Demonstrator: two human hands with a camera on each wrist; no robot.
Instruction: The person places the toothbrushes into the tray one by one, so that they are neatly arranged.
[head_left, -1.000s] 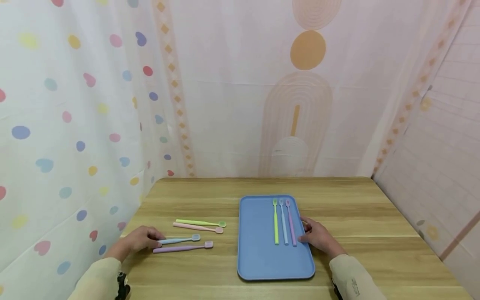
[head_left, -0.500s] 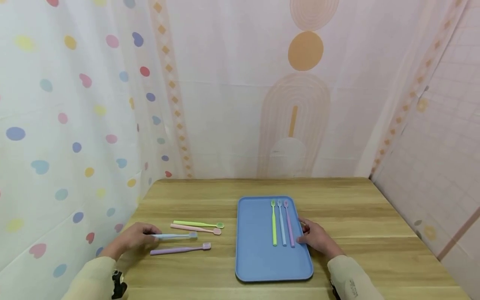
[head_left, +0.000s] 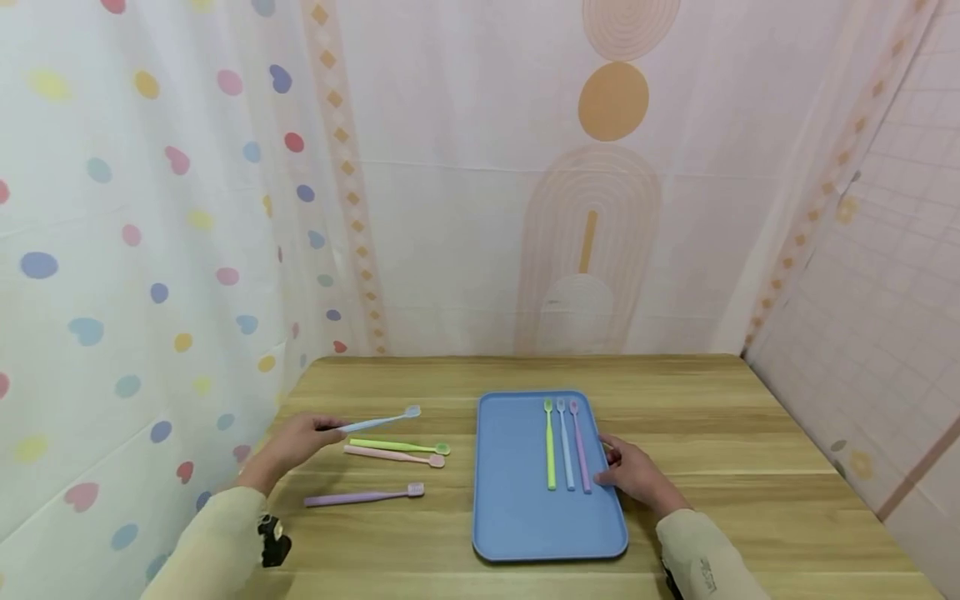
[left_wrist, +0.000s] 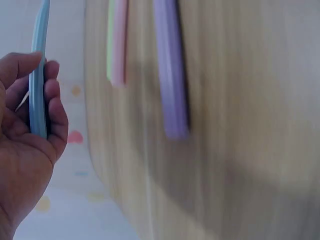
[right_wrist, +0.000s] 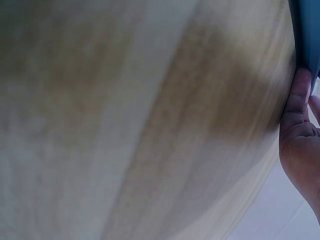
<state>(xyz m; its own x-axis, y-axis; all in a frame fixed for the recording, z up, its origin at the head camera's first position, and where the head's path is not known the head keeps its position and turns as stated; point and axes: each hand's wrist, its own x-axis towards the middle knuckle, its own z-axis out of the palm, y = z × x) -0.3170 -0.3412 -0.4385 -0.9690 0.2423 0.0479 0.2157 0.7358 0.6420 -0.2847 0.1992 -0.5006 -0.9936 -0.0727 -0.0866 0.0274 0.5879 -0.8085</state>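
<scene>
My left hand (head_left: pixel 300 442) pinches a light blue toothbrush (head_left: pixel 378 421) by its handle, raised off the table with its head pointing right. In the left wrist view, thumb and curled fingers close round that blue handle (left_wrist: pixel 38 95). Below it on the table lie a green toothbrush (head_left: pixel 390 446) and a pink toothbrush (head_left: pixel 386 454), side by side, and a purple toothbrush (head_left: pixel 360 498) nearer the front. My right hand (head_left: pixel 637 475) grips the right rim of a blue tray (head_left: pixel 513 500), thumb over the edge. Its other fingers are partly hidden.
On the tray's right half, a green toothbrush (head_left: pixel 550 450), a blue toothbrush (head_left: pixel 566 450) and a purple toothbrush (head_left: pixel 581 450) lie in a row, heads away from me. Patterned curtains (head_left: pixel 450 208) hang behind and beside the wooden table (head_left: pixel 750 467).
My left hand has taken hold of the light blue toothbrush, lifted it from beside the purple one and moved it up and away, past the green and pink ones. The right hand stays at the tray.
</scene>
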